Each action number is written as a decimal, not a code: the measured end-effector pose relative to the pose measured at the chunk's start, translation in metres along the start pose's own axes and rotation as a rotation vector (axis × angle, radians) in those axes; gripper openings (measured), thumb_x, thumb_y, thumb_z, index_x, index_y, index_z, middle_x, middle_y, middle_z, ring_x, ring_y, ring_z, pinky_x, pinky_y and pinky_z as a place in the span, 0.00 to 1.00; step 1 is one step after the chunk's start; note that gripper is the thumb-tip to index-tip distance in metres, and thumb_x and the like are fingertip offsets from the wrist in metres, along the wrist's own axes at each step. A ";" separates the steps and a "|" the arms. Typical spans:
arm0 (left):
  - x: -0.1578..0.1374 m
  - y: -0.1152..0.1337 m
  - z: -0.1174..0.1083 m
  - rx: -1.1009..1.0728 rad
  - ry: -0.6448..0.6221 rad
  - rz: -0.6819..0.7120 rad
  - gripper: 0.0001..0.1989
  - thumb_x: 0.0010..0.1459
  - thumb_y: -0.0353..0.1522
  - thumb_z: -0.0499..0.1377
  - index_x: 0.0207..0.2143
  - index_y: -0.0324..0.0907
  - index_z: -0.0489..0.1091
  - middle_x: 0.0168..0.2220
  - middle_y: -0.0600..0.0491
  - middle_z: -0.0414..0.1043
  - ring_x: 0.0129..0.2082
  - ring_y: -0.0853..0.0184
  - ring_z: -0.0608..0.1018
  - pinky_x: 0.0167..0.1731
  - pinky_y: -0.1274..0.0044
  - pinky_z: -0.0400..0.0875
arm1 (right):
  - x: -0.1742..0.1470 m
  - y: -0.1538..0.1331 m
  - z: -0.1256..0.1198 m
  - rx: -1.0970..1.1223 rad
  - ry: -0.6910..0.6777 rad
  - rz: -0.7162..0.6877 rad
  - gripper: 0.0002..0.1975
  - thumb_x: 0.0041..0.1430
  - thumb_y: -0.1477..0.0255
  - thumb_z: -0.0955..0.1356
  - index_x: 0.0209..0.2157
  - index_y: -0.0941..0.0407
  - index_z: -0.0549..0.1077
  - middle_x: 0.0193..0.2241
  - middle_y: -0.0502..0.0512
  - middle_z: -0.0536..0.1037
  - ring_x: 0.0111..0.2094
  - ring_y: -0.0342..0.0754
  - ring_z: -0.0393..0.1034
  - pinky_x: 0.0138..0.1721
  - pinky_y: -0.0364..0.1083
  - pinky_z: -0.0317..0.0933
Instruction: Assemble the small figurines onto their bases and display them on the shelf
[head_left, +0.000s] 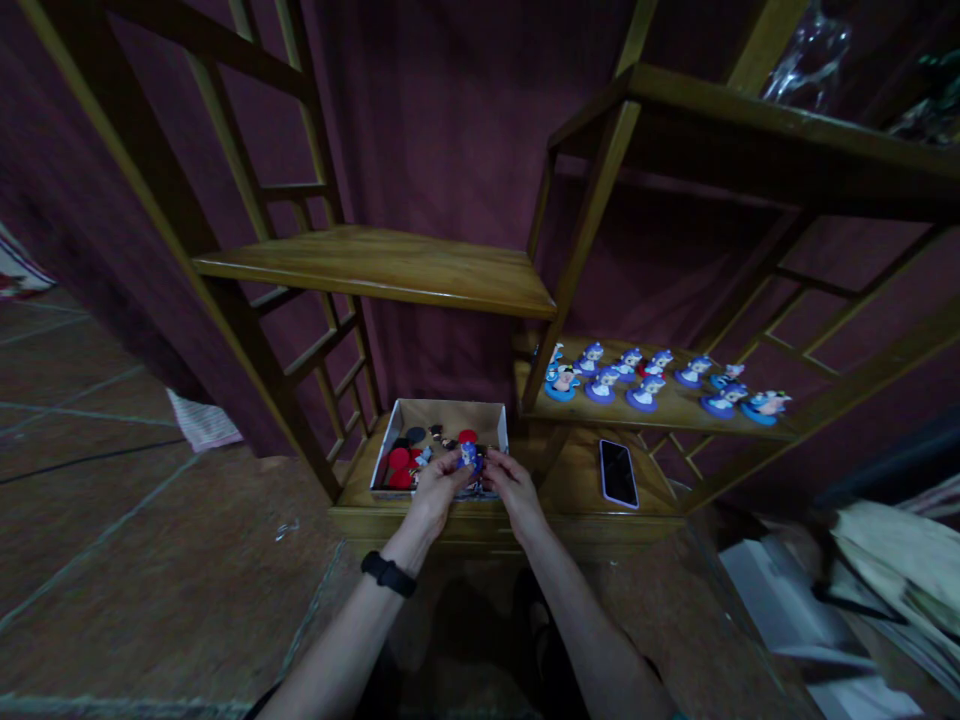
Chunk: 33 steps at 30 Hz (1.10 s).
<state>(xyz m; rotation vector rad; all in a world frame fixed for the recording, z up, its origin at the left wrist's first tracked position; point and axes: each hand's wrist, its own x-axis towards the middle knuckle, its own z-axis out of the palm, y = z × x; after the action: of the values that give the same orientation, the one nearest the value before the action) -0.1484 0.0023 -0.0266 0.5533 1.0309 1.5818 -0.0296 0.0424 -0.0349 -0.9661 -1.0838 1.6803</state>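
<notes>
Both my hands meet over the front right part of an open cardboard box (409, 412) on the low wooden ledge. Between them is a small purple-haired figurine (469, 455) on a purple base. My left hand (437, 487), with a black band on its wrist, is closed on the figurine from the left. My right hand (514, 487) comes in from the right, its fingers bent at the figurine's base; whether they grip it is hard to see. Red discs (400, 458), a dark disc (415, 435) and small figurine pieces lie in the box.
Several purple and blue figurines (643, 393) stand on the shelf at right. A phone (619, 473) lies on the ledge below them. An upper wooden shelf (390, 262) juts out above the box. White boxes (787, 600) sit on the floor at right.
</notes>
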 end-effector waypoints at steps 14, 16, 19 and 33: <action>0.006 -0.012 0.007 0.224 0.096 0.087 0.22 0.30 0.32 0.69 0.34 0.36 0.74 0.26 0.52 0.75 0.26 0.69 0.74 0.32 0.76 0.69 | 0.026 0.007 -0.002 -0.035 0.034 0.020 0.13 0.39 0.66 0.70 0.30 0.56 0.76 0.26 0.49 0.77 0.29 0.45 0.70 0.34 0.44 0.63; 0.008 -0.013 0.006 0.268 0.123 0.109 0.22 0.29 0.33 0.69 0.32 0.36 0.74 0.26 0.52 0.75 0.25 0.69 0.73 0.31 0.76 0.68 | 0.026 0.007 -0.001 0.017 0.038 0.039 0.14 0.37 0.65 0.71 0.29 0.56 0.75 0.26 0.49 0.77 0.27 0.45 0.70 0.32 0.44 0.64; 0.012 -0.015 0.005 0.291 0.175 0.143 0.21 0.28 0.33 0.70 0.29 0.37 0.71 0.26 0.53 0.74 0.25 0.69 0.73 0.30 0.77 0.68 | 0.025 0.006 0.001 0.078 0.042 0.071 0.15 0.35 0.65 0.72 0.28 0.57 0.74 0.25 0.49 0.76 0.27 0.45 0.70 0.31 0.45 0.64; 0.010 -0.008 0.002 -0.014 0.142 -0.075 0.10 0.40 0.26 0.67 0.28 0.36 0.72 0.28 0.50 0.75 0.28 0.69 0.77 0.32 0.77 0.72 | 0.032 0.011 -0.003 0.044 0.063 0.079 0.16 0.35 0.65 0.72 0.29 0.57 0.76 0.27 0.52 0.78 0.29 0.48 0.72 0.33 0.47 0.65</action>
<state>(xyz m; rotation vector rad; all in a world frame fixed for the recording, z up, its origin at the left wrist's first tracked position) -0.1453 0.0119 -0.0346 0.3921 1.1331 1.5782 -0.0392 0.0705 -0.0507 -1.0388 -0.9744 1.7183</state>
